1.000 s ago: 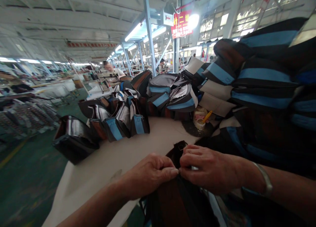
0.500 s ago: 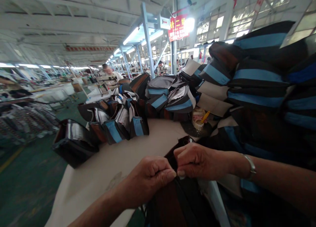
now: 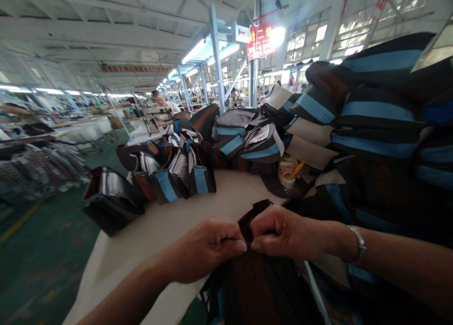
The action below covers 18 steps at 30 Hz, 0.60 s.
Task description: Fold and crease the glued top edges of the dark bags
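From where I stood, taking twelve o'clock as straight ahead of the worker, the dark, soft-sided bag with a brown middle panel [image 3: 253,287] sat at six o'clock, directly below the hands; whether the pale, smooth-topped counter [image 3: 159,233] bore its weight I could not tell. The left hand [image 3: 214,245] came in from eight o'clock, its thumb and forefinger pinched on the bag's upper edge. The right hand [image 3: 288,235], a silver-coloured metal bangle [image 3: 360,245] at its wrist, came from four o'clock with its fingers curled tight on the same edge, just beside the left; exactly which layer they gripped was hidden. To handle that edge well, I judged, both pinches needed to be close, level and equally firm, so the material would lie flat without puckering. A steady body beneath would help too, since such limp sides would probably sag. The small, round, whitish pot with a yellow-handled brush [image 3: 286,178] stood at one o'clock, safely apart from the cloth.
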{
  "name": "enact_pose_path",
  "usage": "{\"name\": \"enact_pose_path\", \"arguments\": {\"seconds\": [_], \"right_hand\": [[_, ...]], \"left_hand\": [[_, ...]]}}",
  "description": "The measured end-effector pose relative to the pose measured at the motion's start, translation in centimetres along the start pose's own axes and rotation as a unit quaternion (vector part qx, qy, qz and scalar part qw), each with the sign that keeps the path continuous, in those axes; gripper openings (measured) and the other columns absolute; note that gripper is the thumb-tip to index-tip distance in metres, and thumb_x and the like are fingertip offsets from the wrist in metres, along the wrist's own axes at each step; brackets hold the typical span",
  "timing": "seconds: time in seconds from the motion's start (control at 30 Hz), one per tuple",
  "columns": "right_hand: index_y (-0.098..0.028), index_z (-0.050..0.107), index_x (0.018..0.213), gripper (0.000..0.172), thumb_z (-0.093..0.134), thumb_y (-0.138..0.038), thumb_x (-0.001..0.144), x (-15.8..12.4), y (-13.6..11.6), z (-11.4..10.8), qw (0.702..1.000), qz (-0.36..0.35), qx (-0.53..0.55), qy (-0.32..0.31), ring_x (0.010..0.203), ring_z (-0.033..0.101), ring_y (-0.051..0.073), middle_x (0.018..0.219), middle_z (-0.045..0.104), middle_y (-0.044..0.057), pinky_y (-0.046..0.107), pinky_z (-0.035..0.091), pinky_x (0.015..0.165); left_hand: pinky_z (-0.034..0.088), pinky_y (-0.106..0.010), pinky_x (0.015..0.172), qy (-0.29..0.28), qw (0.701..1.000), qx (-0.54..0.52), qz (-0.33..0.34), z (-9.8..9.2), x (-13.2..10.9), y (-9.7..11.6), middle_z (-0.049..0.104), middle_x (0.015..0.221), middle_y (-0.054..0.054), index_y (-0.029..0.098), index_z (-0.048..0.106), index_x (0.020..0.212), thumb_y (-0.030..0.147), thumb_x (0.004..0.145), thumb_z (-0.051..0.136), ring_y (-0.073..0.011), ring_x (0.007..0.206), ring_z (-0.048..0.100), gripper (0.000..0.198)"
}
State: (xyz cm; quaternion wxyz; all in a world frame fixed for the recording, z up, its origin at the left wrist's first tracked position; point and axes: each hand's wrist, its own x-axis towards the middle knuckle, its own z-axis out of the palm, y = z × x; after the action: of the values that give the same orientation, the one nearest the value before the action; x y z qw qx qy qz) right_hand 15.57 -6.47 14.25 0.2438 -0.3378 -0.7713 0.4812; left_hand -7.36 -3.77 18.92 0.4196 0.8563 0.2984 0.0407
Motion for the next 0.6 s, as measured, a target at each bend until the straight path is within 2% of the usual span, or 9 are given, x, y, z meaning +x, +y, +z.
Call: {"name": "enact_pose_path", "arguments": {"seconds": [0.1, 0.17, 0.27, 0.37, 0.47, 0.6], "right_hand": [[-0.014, 0.05, 0.072, 0.04, 0.053, -0.047, 0.095, 0.3, 2.0, -1.6, 0.999, 0.005, -0.007, -0.037, 0.057, 0.028, 0.006, 0.063, 0.033, -0.006, 0.019, 0.024, 0.048], [-0.013, 0.056, 0.082, 0.044, 0.045, -0.052, 0.098, 0.4, 3.8, -3.3, 0.994, 0.004, -0.081, -0.08, 0.061, 0.036, 0.007, 0.071, 0.042, -0.004, 0.019, 0.03, 0.053], [-0.012, 0.065, 0.09, 0.043, 0.05, -0.051, 0.096, 0.5, 6.4, -5.1, 0.965, 0.013, -0.233, -0.119, 0.068, 0.048, 0.009, 0.08, 0.056, 0.0, 0.02, 0.037, 0.06], [-0.013, 0.069, 0.088, 0.033, 0.056, -0.042, 0.093, 0.8, 7.8, -4.9, 0.948, 0.028, -0.295, -0.112, 0.065, 0.051, 0.01, 0.075, 0.06, 0.001, 0.021, 0.036, 0.06], [-0.015, 0.069, 0.083, 0.03, 0.055, -0.04, 0.092, 1.9, 7.2, -3.3, 0.933, 0.029, -0.348, -0.087, 0.065, 0.054, 0.013, 0.073, 0.064, 0.003, 0.025, 0.034, 0.061], [-0.015, 0.069, 0.083, 0.022, 0.058, -0.033, 0.087, 4.3, 3.2, -1.8, 0.919, 0.029, -0.387, -0.077, 0.072, 0.061, 0.021, 0.081, 0.07, 0.011, 0.03, 0.037, 0.064]], "left_hand": [[0.031, -0.023, 0.062, 0.032, 0.999, 0.013, 0.011, 0.1, 0.3, -1.4, 0.047, 0.073, 0.004, 0.015, 0.056, 0.078, 0.041, 0.098, 0.052, -0.011, 0.068, 0.041, 0.033], [0.03, -0.023, 0.061, 0.034, 0.999, 0.016, 0.018, -0.5, 0.7, -3.3, 0.044, 0.072, 0.004, 0.015, 0.054, 0.077, 0.049, 0.098, 0.048, -0.0112, 0.068, 0.04, 0.04], [0.031, -0.024, 0.061, 0.027, 1.0, 0.011, 0.012, -2.0, 1.2, -6.7, 0.042, 0.07, 0.004, 0.015, 0.051, 0.075, 0.063, 0.094, 0.047, -0.012, 0.066, 0.038, 0.051], [0.035, -0.025, 0.062, 0.019, 1.0, 0.016, -0.008, -3.4, 1.5, -8.5, 0.047, 0.07, 0.002, 0.015, 0.055, 0.076, 0.068, 0.093, 0.042, -0.0138, 0.066, 0.043, 0.056], [0.039, -0.028, 0.072, 0.05, 0.996, 0.068, -0.023, -2.8, 1.9, -6.9, 0.057, 0.08, -0.003, 0.016, 0.061, 0.083, 0.061, 0.1, 0.029, -0.0179, 0.075, 0.051, 0.058], [0.039, -0.031, 0.077, 0.124, 0.973, 0.193, -0.021, 0.9, 3.2, -2.6, 0.064, 0.097, -0.006, 0.02, 0.061, 0.101, 0.056, 0.101, 0.034, -0.0233, 0.09, 0.058, 0.045]]}}
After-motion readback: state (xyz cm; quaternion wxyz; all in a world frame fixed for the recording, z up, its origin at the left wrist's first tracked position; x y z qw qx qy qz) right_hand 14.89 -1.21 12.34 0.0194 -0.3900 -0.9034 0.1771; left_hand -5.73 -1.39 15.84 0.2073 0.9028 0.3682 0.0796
